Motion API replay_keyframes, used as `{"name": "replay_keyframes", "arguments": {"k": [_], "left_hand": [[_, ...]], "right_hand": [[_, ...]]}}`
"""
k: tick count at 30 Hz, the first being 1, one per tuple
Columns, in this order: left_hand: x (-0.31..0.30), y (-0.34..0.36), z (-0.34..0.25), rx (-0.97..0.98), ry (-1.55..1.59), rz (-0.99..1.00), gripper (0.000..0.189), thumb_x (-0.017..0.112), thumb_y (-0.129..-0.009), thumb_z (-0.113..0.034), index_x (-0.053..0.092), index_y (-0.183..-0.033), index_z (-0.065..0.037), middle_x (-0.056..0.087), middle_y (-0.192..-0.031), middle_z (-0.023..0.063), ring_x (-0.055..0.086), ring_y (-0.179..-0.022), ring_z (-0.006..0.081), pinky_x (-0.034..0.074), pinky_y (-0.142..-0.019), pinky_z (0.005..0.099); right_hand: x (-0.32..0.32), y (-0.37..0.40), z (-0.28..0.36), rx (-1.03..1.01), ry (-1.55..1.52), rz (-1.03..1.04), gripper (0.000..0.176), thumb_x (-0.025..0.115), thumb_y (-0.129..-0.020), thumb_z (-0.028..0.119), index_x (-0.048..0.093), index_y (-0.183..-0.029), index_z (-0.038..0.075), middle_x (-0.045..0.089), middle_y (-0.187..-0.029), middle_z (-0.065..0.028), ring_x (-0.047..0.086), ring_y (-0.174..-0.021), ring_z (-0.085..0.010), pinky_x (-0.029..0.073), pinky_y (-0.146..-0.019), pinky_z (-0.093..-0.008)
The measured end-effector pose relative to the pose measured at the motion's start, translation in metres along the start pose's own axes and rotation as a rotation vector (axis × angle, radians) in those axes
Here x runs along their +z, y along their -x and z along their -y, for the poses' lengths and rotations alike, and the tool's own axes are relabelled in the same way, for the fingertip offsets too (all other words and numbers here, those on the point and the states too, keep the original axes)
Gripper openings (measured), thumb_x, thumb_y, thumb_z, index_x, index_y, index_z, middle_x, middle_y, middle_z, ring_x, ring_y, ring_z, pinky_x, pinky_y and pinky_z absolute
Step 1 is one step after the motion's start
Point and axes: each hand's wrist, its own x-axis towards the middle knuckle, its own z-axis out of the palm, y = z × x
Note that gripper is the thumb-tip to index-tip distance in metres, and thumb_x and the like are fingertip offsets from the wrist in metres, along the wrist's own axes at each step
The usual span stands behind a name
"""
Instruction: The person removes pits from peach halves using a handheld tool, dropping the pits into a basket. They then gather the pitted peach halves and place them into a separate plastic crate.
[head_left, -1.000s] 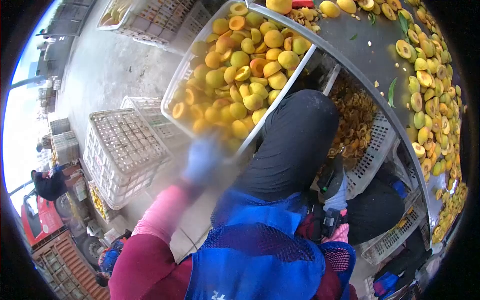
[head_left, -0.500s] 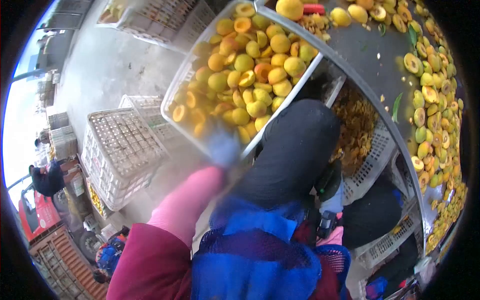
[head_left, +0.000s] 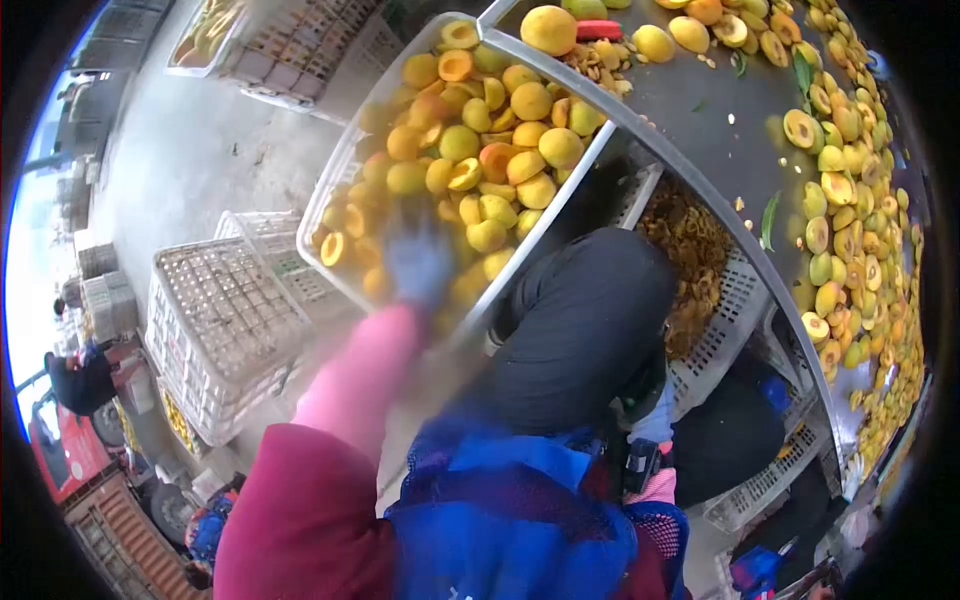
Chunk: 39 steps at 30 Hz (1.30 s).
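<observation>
My left hand (head_left: pixel 418 262), in a bluish glove with a pink sleeve, is over the near part of a white crate (head_left: pixel 325 200) full of yellow stone fruit (head_left: pixel 460 143), many of them halved. Motion smears its fingers, so I cannot see whether it touches or grips any fruit. By my dark-trousered knee is my right hand (head_left: pixel 652 418), gloved too, with a black device (head_left: pixel 642 465) at the wrist. Its fingers are mostly hidden beside the leg.
A metal-edged table (head_left: pixel 690 130) to the right carries halved fruit, a red-handled object (head_left: pixel 598 30) and a leaf. Below it sits a perforated crate (head_left: pixel 735 300) of brown scraps. White crates (head_left: pixel 215 320) stand at left; people and a red truck (head_left: pixel 65 450) are beyond.
My left hand has moved from the crate's near corner further in over the fruit. The view has shifted slightly. My right hand stays beside my knee.
</observation>
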Motion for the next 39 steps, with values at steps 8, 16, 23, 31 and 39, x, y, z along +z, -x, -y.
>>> {"name": "replay_keyframes", "arguments": {"k": [8,16,23,31,39], "left_hand": [[-0.009,-0.023,-0.011,-0.054,0.383,-0.165,0.053,0.052,-0.09,-0.034,0.041,-0.134,-0.008,0.033,-0.141,0.0219,0.033,-0.129,0.0369,0.022,-0.108,0.0469],[0.008,-0.072,-0.094,0.109,0.284,-0.057,0.062,0.05,-0.086,-0.04,0.037,-0.135,-0.004,0.031,-0.142,0.0234,0.027,-0.132,0.0388,0.016,-0.109,0.0512],[0.012,-0.073,-0.097,0.075,0.223,0.011,0.068,0.047,-0.087,-0.045,0.032,-0.141,-0.006,0.023,-0.147,0.0224,0.021,-0.136,0.0377,0.011,-0.11,0.0508],[-0.005,-0.105,-0.024,0.02,0.19,-0.31,0.057,0.052,-0.089,-0.039,0.043,-0.132,-0.002,0.043,-0.134,0.0202,0.037,-0.126,0.0374,0.026,-0.106,0.0484],[0.019,-0.113,-0.025,-0.021,0.069,-0.188,0.063,0.048,-0.088,-0.04,0.035,-0.138,-0.002,0.036,-0.142,0.021,0.029,-0.133,0.0363,0.017,-0.111,0.0497]], "right_hand": [[0.028,-0.029,0.002,0.368,-1.037,-0.016,0.035,0.039,-0.1,0.029,0.049,-0.127,0.009,0.058,-0.091,0.0025,0.052,-0.065,-0.0059,0.043,-0.051,-0.0209],[0.001,-0.046,0.035,0.351,-0.696,0.112,0.053,0.055,-0.089,0.034,0.043,-0.132,0.007,0.054,-0.12,-0.0098,0.056,-0.103,-0.0232,0.048,-0.084,-0.0346],[-0.019,-0.066,0.064,0.652,-1.72,0.227,0.033,0.05,-0.094,0.044,0.061,-0.094,0.013,0.055,-0.065,0.003,0.051,-0.049,-0.0104,0.04,-0.041,-0.0244],[0.02,-0.001,-0.028,0.724,-1.231,-0.112,0.033,0.045,-0.095,0.047,0.058,-0.095,0.017,0.05,-0.064,0.0033,0.047,-0.049,-0.0104,0.038,-0.043,-0.0242],[0.0,-0.043,0.019,0.559,-1.551,0.13,0.038,0.034,-0.1,0.035,0.052,-0.117,0.007,0.059,-0.101,-0.0092,0.057,-0.083,-0.024,0.05,-0.074,-0.0357]]}}
